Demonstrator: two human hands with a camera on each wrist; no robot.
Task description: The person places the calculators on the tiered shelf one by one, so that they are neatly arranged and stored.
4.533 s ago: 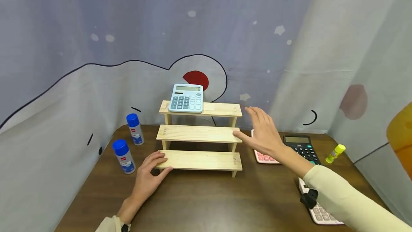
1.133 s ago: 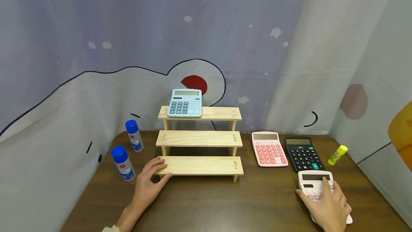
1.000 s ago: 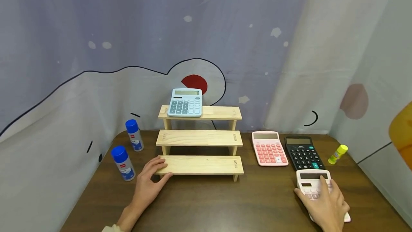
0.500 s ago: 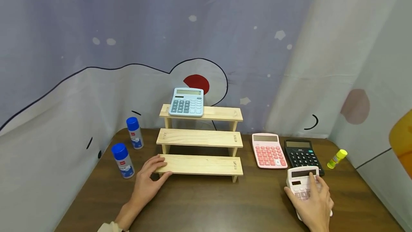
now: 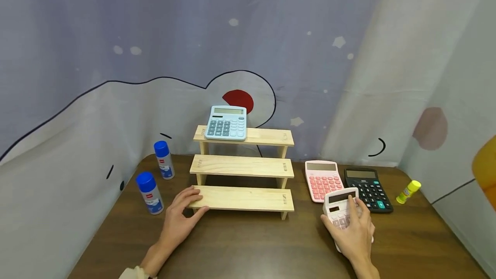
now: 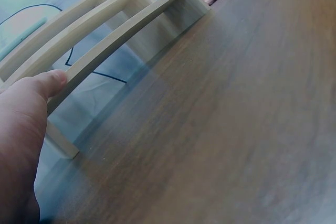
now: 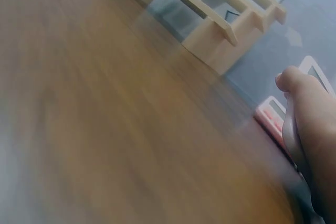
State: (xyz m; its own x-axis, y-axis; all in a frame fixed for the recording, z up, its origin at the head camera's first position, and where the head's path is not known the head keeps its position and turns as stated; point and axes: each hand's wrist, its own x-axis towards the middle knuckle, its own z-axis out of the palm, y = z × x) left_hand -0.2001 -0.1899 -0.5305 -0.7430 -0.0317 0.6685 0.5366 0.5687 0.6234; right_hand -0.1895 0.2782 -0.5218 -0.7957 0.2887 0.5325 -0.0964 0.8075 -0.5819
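Observation:
My right hand (image 5: pixel 351 230) grips a white calculator (image 5: pixel 336 210), its thumb on the left side and its fingers lying across the keys. In the right wrist view this calculator (image 7: pixel 291 129) is lifted and tilted above the table. My left hand (image 5: pixel 180 216) holds the left end of the lowest step of a three-tier wooden display stand (image 5: pixel 244 197), with the thumb at the front edge and the fingers over the top. A light blue calculator (image 5: pixel 226 123) leans back on the top tier, toward its left.
A pink calculator (image 5: pixel 321 178) and a black calculator (image 5: pixel 368 188) lie on the brown table (image 5: pixel 248 244) right of the stand. A yellow glue stick (image 5: pixel 408 191) is at far right. Two blue-capped spray cans (image 5: pixel 150 193) stand at left. A patterned curtain (image 5: pixel 155 20) hangs behind.
My right hand moved from over the stand down to the white calculator, then carried it left and upward, toward the pink one. The left hand has stayed on the lowest step.

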